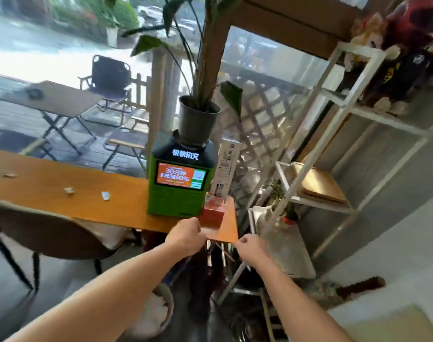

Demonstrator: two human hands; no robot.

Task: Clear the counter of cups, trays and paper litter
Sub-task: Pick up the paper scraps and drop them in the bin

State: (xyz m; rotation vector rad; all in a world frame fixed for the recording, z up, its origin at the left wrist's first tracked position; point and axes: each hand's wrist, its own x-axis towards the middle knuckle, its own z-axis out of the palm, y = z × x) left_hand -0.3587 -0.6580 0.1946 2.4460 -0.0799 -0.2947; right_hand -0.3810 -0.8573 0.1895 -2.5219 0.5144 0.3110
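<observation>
The orange wooden counter point(92, 201) runs from the left to the middle of the view. Small scraps of paper litter lie on it: one white scrap point(106, 195), one crumpled scrap point(69, 190) and one at the far left point(10, 175). My left hand point(185, 235) reaches over the counter's near right corner, fingers curled, right beside a red box point(211, 214); whether it holds anything is hidden. My right hand point(250, 246) hovers just off the counter's right end with its fingers loosely closed and nothing seen in it.
A green charging kiosk point(179, 187) with a black potted plant point(198, 119) on top stands at the counter's right end, a tall white paper stand point(226, 166) beside it. A brown chair point(50, 233) sits at left. White metal shelving point(333, 154) stands to the right.
</observation>
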